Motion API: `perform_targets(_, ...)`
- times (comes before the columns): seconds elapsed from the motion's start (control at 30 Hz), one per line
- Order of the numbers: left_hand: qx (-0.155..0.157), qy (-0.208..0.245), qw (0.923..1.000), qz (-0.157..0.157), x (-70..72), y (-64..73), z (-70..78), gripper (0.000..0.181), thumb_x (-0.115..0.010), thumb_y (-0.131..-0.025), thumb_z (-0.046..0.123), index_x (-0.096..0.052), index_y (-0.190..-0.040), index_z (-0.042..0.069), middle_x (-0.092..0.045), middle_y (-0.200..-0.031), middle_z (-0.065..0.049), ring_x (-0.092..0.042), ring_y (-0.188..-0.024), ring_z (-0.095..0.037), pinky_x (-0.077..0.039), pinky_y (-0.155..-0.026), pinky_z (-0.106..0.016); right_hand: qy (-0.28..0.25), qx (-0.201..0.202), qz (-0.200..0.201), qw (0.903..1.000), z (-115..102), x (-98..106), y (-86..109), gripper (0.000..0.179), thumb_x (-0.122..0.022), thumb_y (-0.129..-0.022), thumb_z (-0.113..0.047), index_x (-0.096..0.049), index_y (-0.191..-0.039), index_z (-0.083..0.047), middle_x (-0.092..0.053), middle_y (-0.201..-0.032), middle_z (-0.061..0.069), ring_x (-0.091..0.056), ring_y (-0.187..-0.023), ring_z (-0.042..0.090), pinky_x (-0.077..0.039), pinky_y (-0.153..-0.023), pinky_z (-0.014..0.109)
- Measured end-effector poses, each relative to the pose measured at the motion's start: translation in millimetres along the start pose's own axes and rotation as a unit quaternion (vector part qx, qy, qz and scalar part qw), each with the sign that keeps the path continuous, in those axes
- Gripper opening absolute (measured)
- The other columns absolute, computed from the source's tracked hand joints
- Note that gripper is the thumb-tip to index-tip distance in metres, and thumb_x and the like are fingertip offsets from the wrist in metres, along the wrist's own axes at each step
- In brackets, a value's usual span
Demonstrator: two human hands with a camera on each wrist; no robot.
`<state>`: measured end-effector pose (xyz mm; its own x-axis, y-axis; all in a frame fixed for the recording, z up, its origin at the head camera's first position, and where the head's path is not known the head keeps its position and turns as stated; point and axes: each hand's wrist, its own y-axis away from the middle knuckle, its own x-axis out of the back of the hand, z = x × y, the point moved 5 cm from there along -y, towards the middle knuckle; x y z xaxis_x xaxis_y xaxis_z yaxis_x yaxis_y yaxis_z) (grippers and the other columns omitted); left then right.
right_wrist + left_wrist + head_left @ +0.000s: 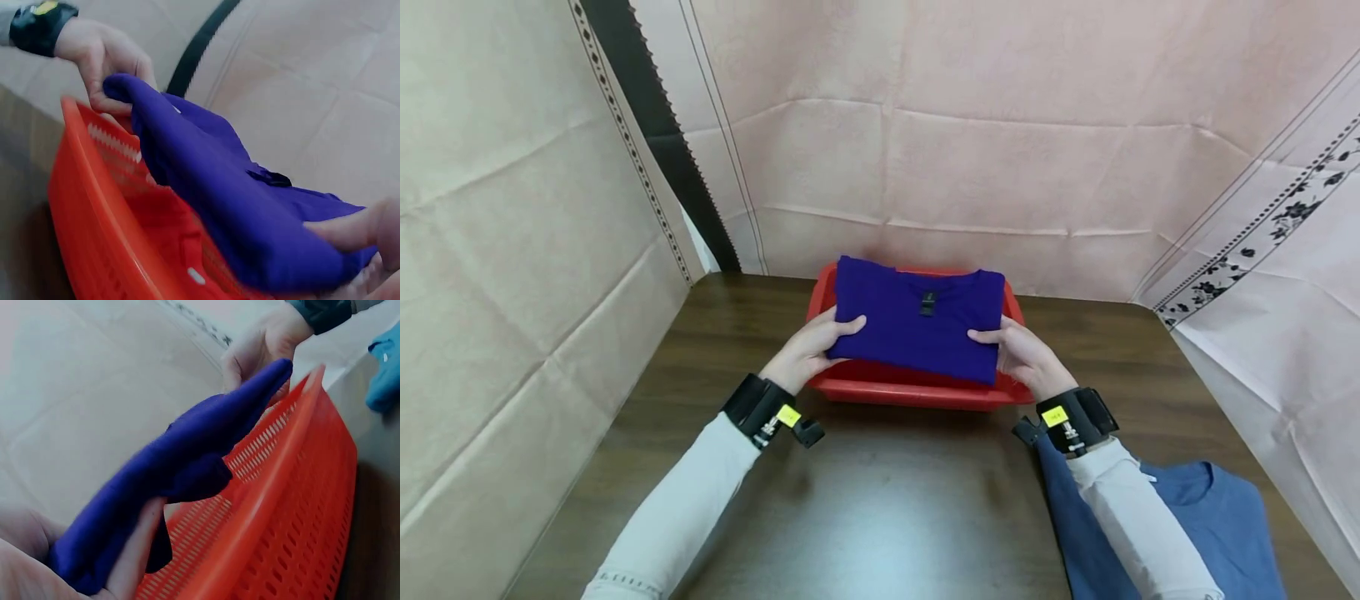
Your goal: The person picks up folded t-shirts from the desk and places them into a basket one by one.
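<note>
Nearest the camera, two long white sleeves (673, 508), with a muted-blue fabric shirt (1225, 525) spread on the dark brown wood-grain tabletop (880, 500), partly hidden behind the right forearm. Farther off, directly above a red perforated plastic basket (910, 394), a folded violet-blue fabric shirt (917, 329) with a dark neck label (928, 303). Clamped at one side edge by the grip of the left hand (807, 348), at the opposite edge by that of the right hand (1028, 360); thumbs on the upper face, probably to keep the folds from slipping loose. Inside the basket, perhaps red cloth (165, 228), though too blurred for certainty.
</note>
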<state>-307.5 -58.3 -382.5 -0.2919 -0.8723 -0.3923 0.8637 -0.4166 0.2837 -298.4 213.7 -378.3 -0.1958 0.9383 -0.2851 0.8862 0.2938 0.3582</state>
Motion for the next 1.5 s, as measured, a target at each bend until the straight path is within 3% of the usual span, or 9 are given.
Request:
perform_targets(0.3,0.054,-0.052,0.9967,0.033,4.2,-36.2,-24.1,0.067,-0.049,-0.091,0.001,-0.02,-0.148,0.02,-0.038,-0.144,-0.015,-0.042,-0.123,-0.03,-0.032,-0.107,-0.048,0.002,-0.007,0.014,0.9999,8.5,13.7,-21.5,0.079,-0.037,-0.091,0.01,-0.004,-0.15,-0.028,-0.017,-0.154,0.012,-0.027,-0.133,0.03,-0.023,-0.111,0.052)
perform_targets(0.47,0.008,-0.237,0.969,0.068,5.9,-33.5,-18.2,0.085,-0.053,-0.088,0.002,0.003,-0.15,0.016,-0.036,-0.144,-0.019,-0.04,-0.124,-0.028,-0.036,-0.104,-0.045,0.062,0.021,0.041,0.997,9.1,18.2,-22.5,0.087,-0.037,-0.086,0.015,-0.003,-0.15,-0.032,-0.005,-0.155,0.017,-0.025,-0.13,0.031,-0.03,-0.097,0.038)
perform_targets(0.53,-0.05,-0.366,0.9246,0.092,4.0,-29.7,-9.4,0.084,-0.055,-0.089,0.007,0.002,-0.15,0.014,-0.035,-0.145,-0.018,-0.038,-0.125,-0.027,-0.037,-0.103,-0.045,0.149,0.058,0.059,0.9854,7.0,19.2,-20.7,0.083,-0.042,-0.087,0.011,-0.008,-0.15,-0.031,-0.004,-0.155,0.017,-0.022,-0.131,0.03,-0.028,-0.094,0.039)
perform_targets(0.6,-0.112,-0.493,0.8569,0.1,-2.4,-25.4,-1.9,0.073,-0.056,-0.089,0.012,-0.014,-0.149,0.012,-0.044,-0.139,-0.017,-0.042,-0.123,-0.027,-0.04,-0.101,-0.046,0.282,0.103,0.079,0.9505,4.0,18.8,-17.2,0.076,-0.049,-0.088,0.004,-0.017,-0.149,-0.027,-0.008,-0.155,0.017,-0.02,-0.133,0.031,-0.028,-0.101,0.044)
perform_targets(0.73,-0.153,-0.666,0.7296,0.022,-19.6,-21.5,-5.2,0.045,-0.056,-0.091,0.015,-0.049,-0.135,0.014,-0.045,-0.141,-0.015,-0.035,-0.13,-0.029,-0.031,-0.107,-0.052,0.551,0.17,0.052,0.8157,4.1,7.9,-13.5,0.052,-0.056,-0.09,-0.011,-0.043,-0.14,-0.017,-0.04,-0.141,0.021,-0.039,-0.124,0.031,-0.035,-0.1,0.056)
perform_targets(0.87,-0.075,-0.737,0.6693,-0.06,-22.8,-21.9,-21.0,0.041,-0.058,-0.09,0.016,-0.056,-0.13,0.022,-0.05,-0.138,-0.013,-0.042,-0.124,-0.028,-0.038,-0.102,-0.047,0.667,0.144,-0.02,0.7312,16.1,1.4,-15.5,0.041,-0.059,-0.088,-0.015,-0.056,-0.129,-0.015,-0.054,-0.129,0.022,-0.051,-0.112,0.033,-0.047,-0.088,0.05)
perform_targets(1.1,-0.029,-0.753,0.6547,-0.057,-21.5,-23.2,-22.7,0.04,-0.061,-0.087,0.018,-0.059,-0.126,0.027,-0.055,-0.133,-0.007,-0.049,-0.116,-0.023,-0.048,-0.088,-0.041,0.69,0.136,-0.018,0.7104,20.5,0.5,-19.3,0.041,-0.067,-0.082,-0.014,-0.062,-0.123,-0.014,-0.057,-0.127,0.018,-0.052,-0.113,0.029,-0.049,-0.089,0.045)
perform_targets(1.37,-0.321,-0.681,0.6517,0.097,-84.9,18.3,-4.0,0.028,-0.05,-0.093,0.042,-0.07,-0.088,0.024,-0.068,-0.074,0.01,-0.055,-0.059,-0.005,-0.047,-0.044,-0.029,0.595,0.339,0.141,0.7152,-3.9,-0.2,49.3,0.016,-0.063,-0.087,-0.029,-0.07,-0.099,-0.021,-0.07,-0.09,-0.003,-0.057,-0.075,0.009,-0.051,-0.064,0.037)
perform_targets(1.5,-0.381,-0.637,0.6664,0.067,-131.8,48.8,-21.0,0.03,-0.046,-0.095,0.042,-0.065,-0.078,0.025,-0.06,-0.061,0.016,-0.045,-0.049,0.006,-0.035,-0.036,-0.019,0.585,0.38,0.196,0.6897,-0.8,15.2,102.0,0.009,-0.065,-0.085,-0.03,-0.067,-0.077,-0.026,-0.061,-0.067,-0.009,-0.048,-0.062,0.006,-0.045,-0.053,0.031)
